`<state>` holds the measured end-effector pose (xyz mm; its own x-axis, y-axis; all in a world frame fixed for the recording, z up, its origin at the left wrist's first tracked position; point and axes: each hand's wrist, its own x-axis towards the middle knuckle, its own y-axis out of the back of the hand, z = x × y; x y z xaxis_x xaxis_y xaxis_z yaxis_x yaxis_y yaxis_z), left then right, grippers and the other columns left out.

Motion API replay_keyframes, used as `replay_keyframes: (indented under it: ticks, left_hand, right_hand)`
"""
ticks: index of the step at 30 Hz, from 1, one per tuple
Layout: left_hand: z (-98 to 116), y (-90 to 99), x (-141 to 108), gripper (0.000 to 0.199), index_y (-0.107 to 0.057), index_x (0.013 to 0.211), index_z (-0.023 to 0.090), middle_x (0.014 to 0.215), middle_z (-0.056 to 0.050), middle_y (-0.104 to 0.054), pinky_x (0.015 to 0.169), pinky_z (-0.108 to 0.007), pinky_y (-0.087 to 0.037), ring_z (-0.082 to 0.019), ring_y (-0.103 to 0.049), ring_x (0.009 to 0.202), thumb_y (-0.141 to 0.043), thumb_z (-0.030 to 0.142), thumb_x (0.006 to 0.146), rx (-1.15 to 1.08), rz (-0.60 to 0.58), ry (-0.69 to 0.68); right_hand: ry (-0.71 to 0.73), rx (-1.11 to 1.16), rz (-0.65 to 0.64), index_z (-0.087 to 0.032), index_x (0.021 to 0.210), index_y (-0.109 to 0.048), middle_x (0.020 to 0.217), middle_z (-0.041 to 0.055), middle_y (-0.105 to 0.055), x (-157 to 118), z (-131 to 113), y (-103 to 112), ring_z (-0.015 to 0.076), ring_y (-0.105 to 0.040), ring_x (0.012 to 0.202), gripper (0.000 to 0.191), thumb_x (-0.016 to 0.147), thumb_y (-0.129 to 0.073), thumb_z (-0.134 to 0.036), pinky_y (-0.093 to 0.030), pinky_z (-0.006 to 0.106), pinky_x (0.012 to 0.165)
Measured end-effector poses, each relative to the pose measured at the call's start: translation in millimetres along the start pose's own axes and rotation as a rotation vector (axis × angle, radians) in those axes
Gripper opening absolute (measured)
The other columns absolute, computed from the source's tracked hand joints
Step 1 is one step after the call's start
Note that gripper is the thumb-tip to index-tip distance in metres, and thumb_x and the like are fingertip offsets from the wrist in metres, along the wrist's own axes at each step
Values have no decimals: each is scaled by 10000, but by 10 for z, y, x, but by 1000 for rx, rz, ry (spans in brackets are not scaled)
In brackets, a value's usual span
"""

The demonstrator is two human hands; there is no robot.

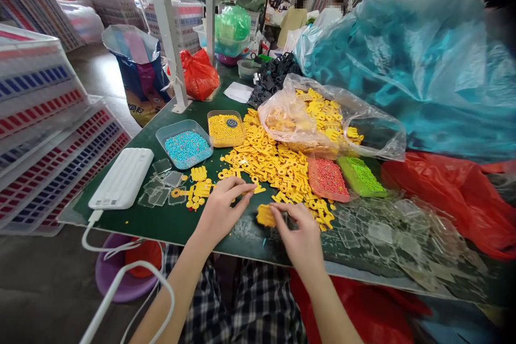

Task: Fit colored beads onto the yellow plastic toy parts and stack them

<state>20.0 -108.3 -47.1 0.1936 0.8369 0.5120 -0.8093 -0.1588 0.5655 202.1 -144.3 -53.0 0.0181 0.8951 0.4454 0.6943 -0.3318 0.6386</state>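
My right hand (301, 234) pinches a yellow hand-shaped plastic piece (266, 216) between thumb and fingers, just above the table's front edge. My left hand (226, 204) is beside it, thumb and forefinger drawn together at the near side of a heap of small yellow plastic parts (278, 164). A small yellow plastic piece (259, 188) shows at the left fingertips; its far end merges with the heap. Left of that hand lie several yellow hand-shaped pieces (201, 189) and small yellow discs.
Behind the hands stand tubs of blue beads (187, 148) and yellow beads (226, 128). Red beads (327, 178) and green beads (363, 174) are at right. Clear plastic plates (387, 231), a white power bank (123, 178) and an open plastic bag (290, 115) also occupy the table (169, 221).
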Motion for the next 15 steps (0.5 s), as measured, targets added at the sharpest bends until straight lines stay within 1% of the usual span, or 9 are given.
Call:
replay_keyframes:
  ticks: [2, 3, 5, 7, 9, 11, 13, 15]
  left_hand:
    - [-17, 94, -69, 245, -714, 1010, 203, 904, -55, -645, 803, -312, -527, -179, -630, 879, -482, 278, 978, 8, -35, 26]
    - [-31, 139, -113, 252, -716, 1005, 207, 904, -52, -641, 789, -301, -533, -176, -632, 872, -475, 277, 981, 19, -65, 30]
    - [-58, 217, -209, 266, -717, 1001, 215, 907, -49, -642, 766, -285, -538, -170, -631, 861, -457, 267, 987, 51, -138, 15]
    - [-69, 271, -297, 274, -714, 1012, 220, 897, -48, -644, 747, -281, -535, -168, -623, 839, -443, 240, 989, 99, -203, -40]
    - [-49, 307, -363, 271, -704, 1045, 223, 878, -49, -641, 720, -285, -526, -170, -606, 801, -443, 193, 978, 180, -256, -110]
    - [0, 330, -405, 268, -688, 1065, 218, 876, -48, -639, 694, -290, -515, -174, -588, 773, -460, 135, 951, 273, -308, -166]
    - [65, 341, -430, 264, -677, 1052, 202, 892, -51, -638, 677, -295, -510, -182, -576, 766, -482, 88, 917, 336, -356, -184]
    - [131, 341, -447, 258, -672, 1031, 193, 902, -51, -634, 678, -300, -511, -186, -573, 772, -493, 65, 895, 345, -392, -156]
  right_hand:
    - [-49, 44, -16, -235, 838, -706, 763, 46, -675, -81, -79, -153, 196, -594, 712, 334, 949, -493, -467, -481, 330, 650]
    - [-48, 40, -19, -231, 850, -701, 780, 53, -675, -111, -99, -207, 204, -596, 742, 319, 945, -502, -460, -497, 343, 674]
    - [5, 1, -37, -226, 921, -690, 882, 71, -695, -152, -101, -252, 227, -594, 848, 259, 928, -536, -434, -515, 390, 771]
    - [91, -43, -95, -231, 1016, -676, 1015, 82, -698, -180, -67, -221, 246, -576, 947, 219, 902, -581, -392, -508, 429, 851]
    - [170, -90, -163, -246, 1080, -665, 1122, 84, -676, -204, -17, -160, 259, -559, 1007, 240, 873, -613, -356, -507, 445, 879]
    - [231, -136, -196, -264, 1141, -648, 1222, 81, -639, -224, 30, -117, 272, -543, 1055, 295, 856, -624, -333, -501, 466, 903]
    - [283, -176, -206, -282, 1205, -622, 1311, 73, -594, -238, 61, -114, 281, -529, 1087, 350, 858, -622, -333, -494, 485, 918]
    - [314, -195, -206, -283, 1221, -612, 1333, 72, -580, -248, 75, -143, 285, -527, 1083, 357, 870, -615, -351, -494, 487, 911]
